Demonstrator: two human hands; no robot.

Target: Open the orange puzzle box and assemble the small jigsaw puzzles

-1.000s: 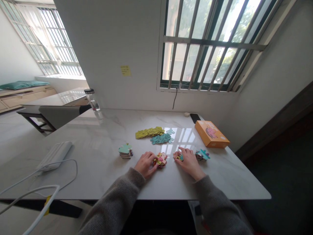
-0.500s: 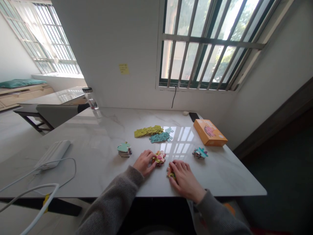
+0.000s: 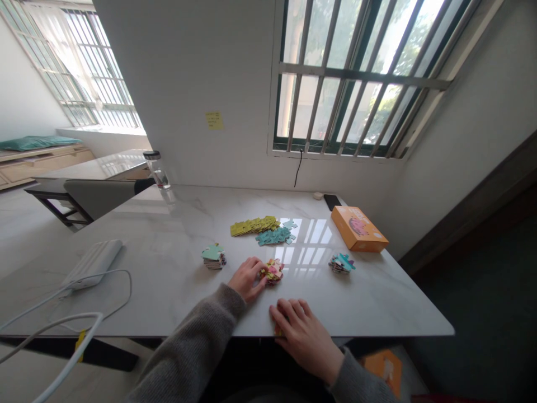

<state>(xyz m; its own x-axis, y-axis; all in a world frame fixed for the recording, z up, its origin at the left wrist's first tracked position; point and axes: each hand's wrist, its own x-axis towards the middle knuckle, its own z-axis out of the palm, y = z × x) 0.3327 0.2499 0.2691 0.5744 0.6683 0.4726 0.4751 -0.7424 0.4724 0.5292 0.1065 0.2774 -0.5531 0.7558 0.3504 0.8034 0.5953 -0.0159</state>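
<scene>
While the left hand (image 3: 247,281), grip unclear, touches the pink stack (image 3: 275,271) rightward, the right hand (image 3: 307,332) clasps lower-centre puzzle pieces (image 3: 277,331).

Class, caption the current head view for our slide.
Left hand touches a pink-and-yellow jigsaw pile; right hand partly covers colourful pieces near the front edge of the white marbled table.

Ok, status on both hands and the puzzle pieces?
Left hand touching pink-topped puzzle stack. Right hand over mostly hidden pieces, at table's near edge. Teal-topped stack farther back, rightward.
</scene>
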